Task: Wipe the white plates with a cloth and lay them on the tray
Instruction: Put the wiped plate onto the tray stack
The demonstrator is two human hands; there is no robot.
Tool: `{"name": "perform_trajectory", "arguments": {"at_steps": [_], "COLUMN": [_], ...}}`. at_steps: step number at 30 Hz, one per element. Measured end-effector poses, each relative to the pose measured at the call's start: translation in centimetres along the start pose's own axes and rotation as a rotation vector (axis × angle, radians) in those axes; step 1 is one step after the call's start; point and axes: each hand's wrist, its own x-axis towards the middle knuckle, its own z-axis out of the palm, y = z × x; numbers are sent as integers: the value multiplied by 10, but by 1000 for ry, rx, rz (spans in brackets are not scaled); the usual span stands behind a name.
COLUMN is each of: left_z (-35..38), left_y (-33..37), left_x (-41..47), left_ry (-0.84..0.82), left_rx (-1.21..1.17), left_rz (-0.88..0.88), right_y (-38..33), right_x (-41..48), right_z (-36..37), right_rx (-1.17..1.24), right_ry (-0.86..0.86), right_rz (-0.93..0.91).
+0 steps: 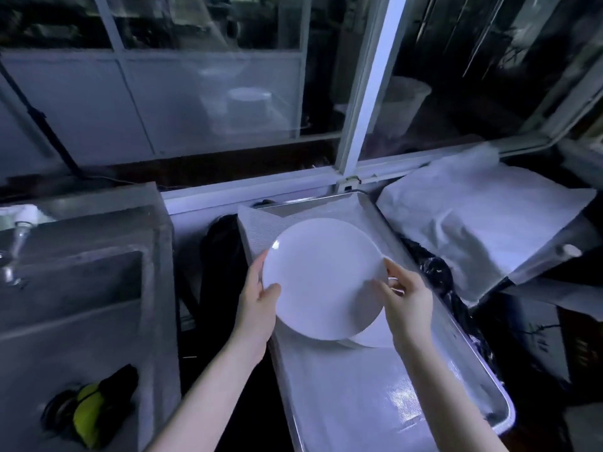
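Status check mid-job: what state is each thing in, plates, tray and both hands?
Tray: lined with white mesh cloth.
Held plate: above the tray, tilted, gripped at both edges.
Second plate: lies on the tray, mostly hidden under the held one.
Left hand: grips held plate's left edge.
Right hand: grips its right edge.

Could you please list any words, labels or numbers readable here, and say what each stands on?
None can be read.
The white plate and the tray show no print.
The yellow and black item at the lower left is too dark and blurred to show any label.
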Motion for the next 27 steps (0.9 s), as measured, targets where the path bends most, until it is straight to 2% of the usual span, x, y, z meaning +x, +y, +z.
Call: {"name": "perform_trajectory", "arguments": {"at_steps": [11, 20, 27], "left_z": [79, 102, 105], "left_y": [-49, -69, -73], "left_x": [14, 18, 16], "left_ry": [-53, -13, -6], "left_rx": [237, 414, 509], "left_rz": [-97, -15, -5], "right_y": [80, 99, 102], "right_x": [39, 47, 46], "right_z": [-37, -38, -36], "right_rx": [-76, -194, -118], "right_ry": [100, 106, 134], "right_rz": [202, 176, 186]}}
